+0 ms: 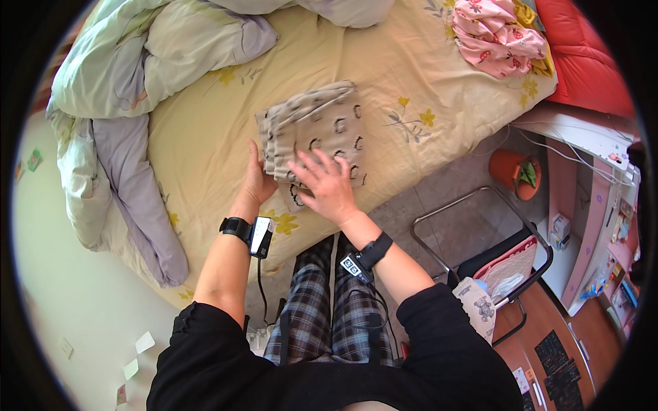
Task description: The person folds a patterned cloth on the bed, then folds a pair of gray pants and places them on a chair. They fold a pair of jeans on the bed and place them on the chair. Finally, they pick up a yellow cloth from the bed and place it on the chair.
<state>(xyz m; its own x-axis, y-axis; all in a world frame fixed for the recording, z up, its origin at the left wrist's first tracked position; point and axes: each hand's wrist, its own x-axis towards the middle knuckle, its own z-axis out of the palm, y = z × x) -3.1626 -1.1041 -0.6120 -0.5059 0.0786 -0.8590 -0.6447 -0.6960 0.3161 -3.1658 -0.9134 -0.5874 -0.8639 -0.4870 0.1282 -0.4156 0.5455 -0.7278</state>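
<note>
I note left hand point(259, 181) half-open at folded patterned cloth point(325, 123), grip unclear; right hand point(329, 192) spread over it; quilt point(110, 75) far left, pink fabric point(488, 38) far right.

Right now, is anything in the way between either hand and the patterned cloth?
Nothing visible: the right hand, spread open, lies over the cloth, and the left hand is at its near left corner. The duvet lies apart, to the left.
</note>
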